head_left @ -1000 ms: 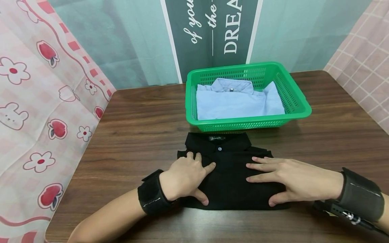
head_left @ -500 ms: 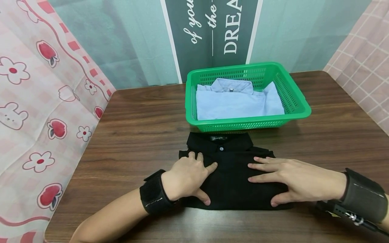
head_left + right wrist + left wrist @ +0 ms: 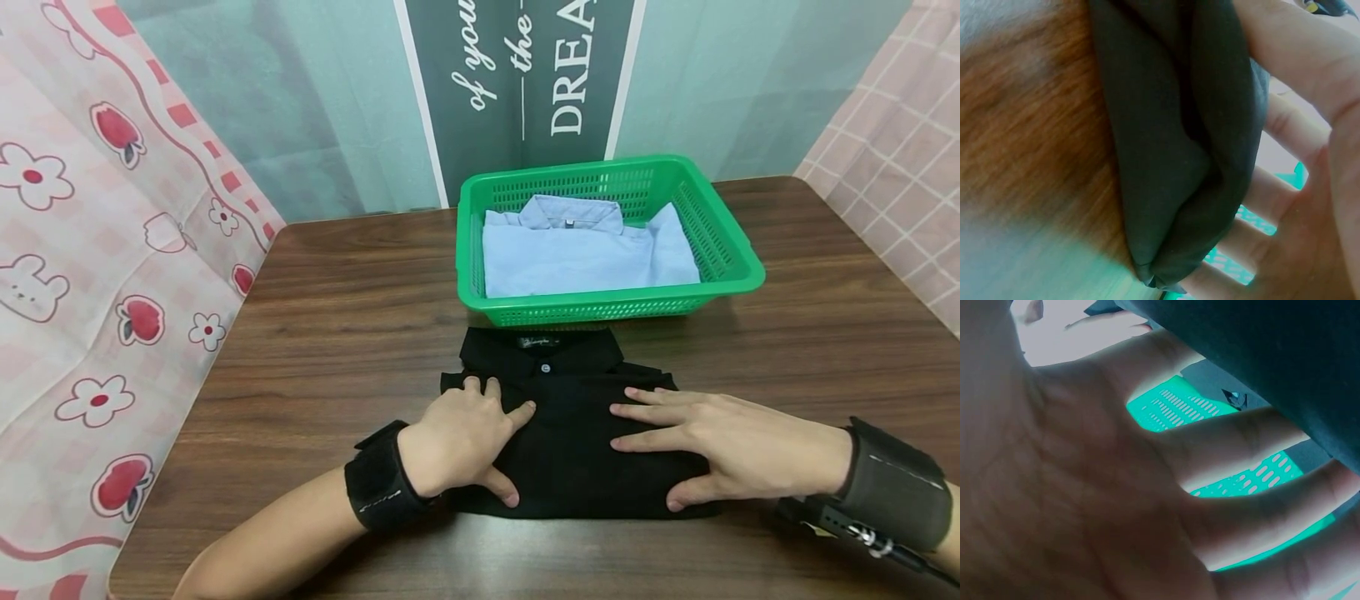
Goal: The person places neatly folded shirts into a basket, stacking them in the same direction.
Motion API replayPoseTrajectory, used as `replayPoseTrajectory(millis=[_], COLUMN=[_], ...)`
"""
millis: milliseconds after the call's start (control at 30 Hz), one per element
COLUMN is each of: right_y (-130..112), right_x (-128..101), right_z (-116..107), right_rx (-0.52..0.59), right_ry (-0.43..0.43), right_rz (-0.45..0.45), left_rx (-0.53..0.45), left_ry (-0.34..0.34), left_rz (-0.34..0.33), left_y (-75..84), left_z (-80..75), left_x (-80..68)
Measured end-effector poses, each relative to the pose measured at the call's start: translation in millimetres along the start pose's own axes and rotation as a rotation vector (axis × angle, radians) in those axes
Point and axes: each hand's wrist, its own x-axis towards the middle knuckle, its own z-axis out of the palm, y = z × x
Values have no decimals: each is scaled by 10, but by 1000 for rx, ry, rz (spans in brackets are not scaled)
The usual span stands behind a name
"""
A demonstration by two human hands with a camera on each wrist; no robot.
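Observation:
A folded black collared shirt (image 3: 570,467) lies flat on the wooden table, its collar with one pale button pointing toward the basket. My left hand (image 3: 461,442) rests on the shirt's left part, fingers spread and the thumb near its lower edge. On the right part lies my right hand (image 3: 738,446), its fingers also spread and straight across the cloth. Seen from the right wrist, the shirt's folded side edge (image 3: 1172,156) shows layered cloth beside the palm. In the left wrist view the extended fingers (image 3: 1235,447) touch the dark cloth. Neither hand grips anything.
Just behind the shirt stands a green plastic basket (image 3: 600,308) with a folded light blue shirt (image 3: 570,258) in it. The brown wooden table (image 3: 352,308) extends to both sides. Patterned curtains (image 3: 97,333) hang along the left, and a teal cloth (image 3: 300,108) hangs at the back.
Both hands and the black shirt shift very slightly right in the view from a second ago; since half a second ago they look almost still. The basket stays in place.

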Motion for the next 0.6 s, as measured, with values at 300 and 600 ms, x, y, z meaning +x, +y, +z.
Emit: replayPoseTrajectory(millis=[300, 600], right_y=[-4, 45], right_x=[-4, 80], right_z=[-3, -43], right_rx=[-44, -108], right_ry=[36, 179], right_rz=[6, 63], left_rx=[-60, -148], left_ry=[5, 126], left_rz=[22, 90], left_y=[-62, -275], left_z=[1, -13], left_x=[-15, -55])
